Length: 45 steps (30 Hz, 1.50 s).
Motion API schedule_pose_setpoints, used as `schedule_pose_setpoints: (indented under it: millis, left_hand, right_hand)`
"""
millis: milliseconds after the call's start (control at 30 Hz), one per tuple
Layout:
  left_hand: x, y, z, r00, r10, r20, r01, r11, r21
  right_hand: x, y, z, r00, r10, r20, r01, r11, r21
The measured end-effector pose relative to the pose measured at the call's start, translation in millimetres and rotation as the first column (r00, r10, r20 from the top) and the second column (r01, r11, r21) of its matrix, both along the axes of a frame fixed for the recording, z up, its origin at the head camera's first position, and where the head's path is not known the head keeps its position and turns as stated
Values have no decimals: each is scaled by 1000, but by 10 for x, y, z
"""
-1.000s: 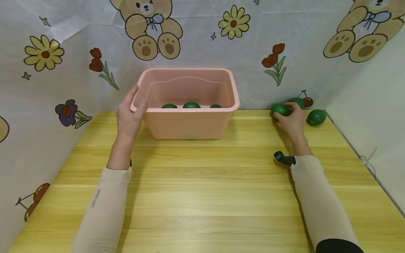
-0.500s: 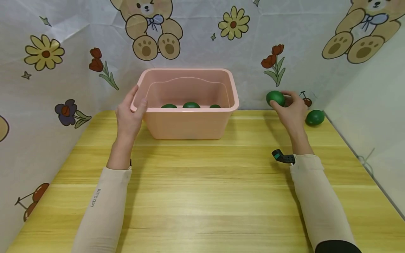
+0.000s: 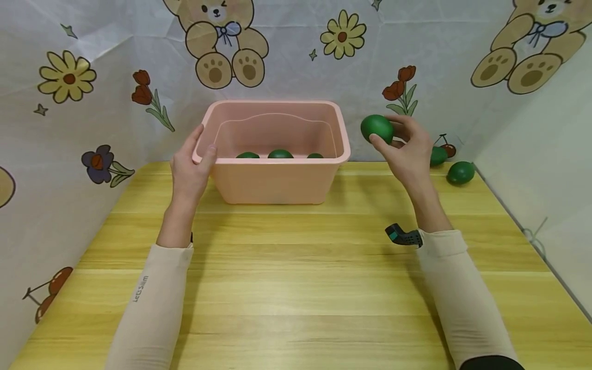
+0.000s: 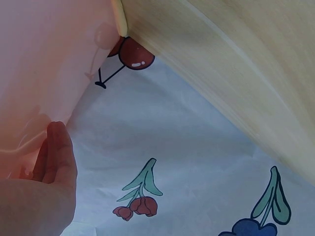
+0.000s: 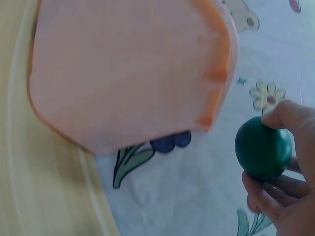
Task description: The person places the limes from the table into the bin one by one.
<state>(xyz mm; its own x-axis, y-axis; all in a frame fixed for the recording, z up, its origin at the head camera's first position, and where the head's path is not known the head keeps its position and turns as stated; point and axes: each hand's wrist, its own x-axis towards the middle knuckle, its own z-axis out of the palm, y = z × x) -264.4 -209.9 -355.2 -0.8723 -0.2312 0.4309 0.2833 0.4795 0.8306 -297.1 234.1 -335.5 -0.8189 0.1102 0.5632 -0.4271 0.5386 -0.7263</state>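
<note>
A pink plastic bin (image 3: 277, 182) stands upright on the table, with the tops of three green balls (image 3: 280, 153) showing inside; its floor is hidden. My left hand (image 3: 188, 167) grips the bin's left rim, thumb near the front corner. In the left wrist view, the fingers (image 4: 61, 152) lie along the bin's side. Right of the bin, my right hand (image 3: 409, 149) holds a smooth, slightly oval green ball (image 3: 376, 128) in the air between thumb and fingers. The right wrist view has this ball (image 5: 263, 147) apart from the bin (image 5: 133, 73).
Two more green balls lie at the table's back right corner: one (image 3: 460, 173) in full view, the other (image 3: 438, 155) partly behind my right hand. A patterned cloth (image 3: 296, 77) backs the wooden table (image 3: 296, 288), and a white wall (image 3: 550, 169) borders it on the right.
My right hand has lifted the green ball off the table and carried it up and left toward the bin. The left hand and the bin have stayed in place.
</note>
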Motion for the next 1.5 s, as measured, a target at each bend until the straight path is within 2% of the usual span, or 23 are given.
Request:
schedule_pose_setpoints:
  millis: [233, 500, 700, 900, 1033, 1300, 1500]
  left_hand:
    - [-8, 44, -34, 1000, -22, -3, 22, 1000, 5]
    - [-11, 16, -40, 1000, 4, -1, -4, 1000, 1]
    - [-9, 2, -42, 1000, 13, 1, -13, 1000, -6]
    - [-15, 18, -18, 1000, 7, -14, -8, 1000, -15]
    - [-15, 25, -6, 1000, 1, -15, -1, 1000, -11]
    - [-7, 8, -12, 1000, 5, -9, -5, 1000, -1]
    - [-5, -6, -7, 1000, 11, -6, -11, 1000, 1]
  right_hand:
    - [121, -227, 128, 997, 72, -7, -72, 997, -27]
    - [151, -575, 240, 981, 196, 0, -196, 980, 44]
    - [173, -786, 216, 962, 275, -5, -272, 954, 129]
    - [196, -827, 188, 961, 277, 23, -275, 935, 224]
    - [187, -818, 170, 959, 282, 20, -278, 930, 242]
    - [139, -731, 112, 962, 273, -16, -265, 945, 194]
    - [34, -442, 67, 979, 201, -26, -196, 974, 116]
